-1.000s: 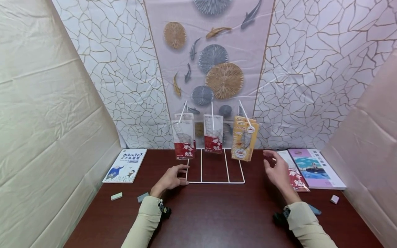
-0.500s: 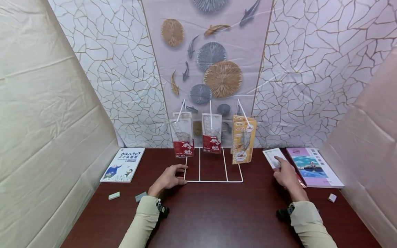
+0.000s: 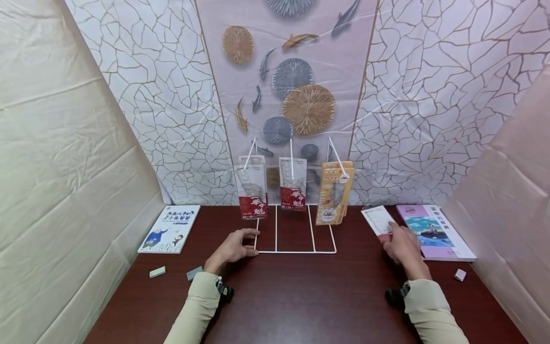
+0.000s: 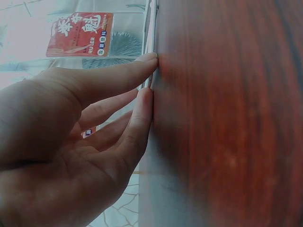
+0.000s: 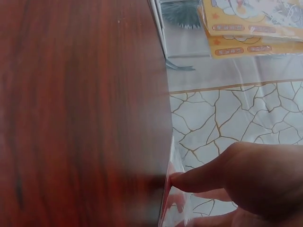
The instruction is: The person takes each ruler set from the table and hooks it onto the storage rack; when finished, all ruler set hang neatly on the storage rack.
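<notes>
My right hand (image 3: pixel 404 246) is on a flat clear ruler-set pack (image 3: pixel 375 217) with a red lower part, lying at the right of the table. In the right wrist view the thumb (image 5: pixel 182 179) lies at one edge of the pack (image 5: pixel 169 196) and the fingers reach its other side, pinching it; the hand covers its lower end. My left hand (image 3: pixel 232 246) rests straight fingertips and thumb on the left rail of a white wire display rack (image 3: pixel 296 252). Red-and-clear ruler packs (image 3: pixel 253 196) hang on its left and middle hooks, yellow packs (image 3: pixel 335 196) on the right one.
A purple-and-white book (image 3: pixel 434 231) lies right of my right hand. Another white book (image 3: pixel 169 229) lies at the far left. Small erasers (image 3: pixel 157 272) sit on the dark wooden table (image 3: pixel 309 291) at left, and a small white block (image 3: pixel 460 274) at right. A patterned cloth (image 3: pixel 417 134) hangs behind.
My right hand came down onto the ruler pack from above and took it between thumb and fingers; the pack shifted slightly left. The yellow packs swung on their hook. My left hand stayed put.
</notes>
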A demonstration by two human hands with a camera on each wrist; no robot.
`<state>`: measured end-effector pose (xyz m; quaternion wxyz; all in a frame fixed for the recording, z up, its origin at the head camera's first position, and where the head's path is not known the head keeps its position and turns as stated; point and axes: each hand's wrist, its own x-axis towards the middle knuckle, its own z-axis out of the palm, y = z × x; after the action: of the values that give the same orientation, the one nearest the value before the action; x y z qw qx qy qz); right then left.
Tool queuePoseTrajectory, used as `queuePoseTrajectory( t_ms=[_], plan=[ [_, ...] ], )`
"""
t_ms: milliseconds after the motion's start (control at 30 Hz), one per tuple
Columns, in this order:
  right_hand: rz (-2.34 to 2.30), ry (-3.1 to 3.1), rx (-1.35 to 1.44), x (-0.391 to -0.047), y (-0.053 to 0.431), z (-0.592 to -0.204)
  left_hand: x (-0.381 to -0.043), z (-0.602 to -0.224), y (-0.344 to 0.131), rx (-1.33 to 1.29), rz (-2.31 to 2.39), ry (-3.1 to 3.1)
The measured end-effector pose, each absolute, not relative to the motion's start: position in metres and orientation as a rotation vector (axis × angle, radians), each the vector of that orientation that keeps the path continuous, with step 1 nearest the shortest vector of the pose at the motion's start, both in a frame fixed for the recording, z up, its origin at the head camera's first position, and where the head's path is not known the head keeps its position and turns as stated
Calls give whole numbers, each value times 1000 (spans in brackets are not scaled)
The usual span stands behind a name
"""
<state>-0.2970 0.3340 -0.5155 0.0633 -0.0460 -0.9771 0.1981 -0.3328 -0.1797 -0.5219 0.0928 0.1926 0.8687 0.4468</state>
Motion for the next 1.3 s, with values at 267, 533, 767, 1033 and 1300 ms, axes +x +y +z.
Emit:
queuePoseTrajectory(
  t_ms=[267, 533, 767, 1033, 1300],
  plan=[
    [744, -2780, -76, -300, 330, -519, -333, -524, -180, 604, 1349, 2572],
    [801, -2530, -16, -304, 325, -512, -332, -523, -181, 592, 1330, 2577],
    [925, -2295, -119, -300, 314, -481, -332, -522, -181, 582, 1306, 2587],
    [1057, -1949, -80, -282, 292, -426, -334, -525, -180, 605, 1336, 2585],
    [1344, -1626, 213, -236, 240, -360, -332, -522, -179, 581, 1332, 2576]
  ],
)
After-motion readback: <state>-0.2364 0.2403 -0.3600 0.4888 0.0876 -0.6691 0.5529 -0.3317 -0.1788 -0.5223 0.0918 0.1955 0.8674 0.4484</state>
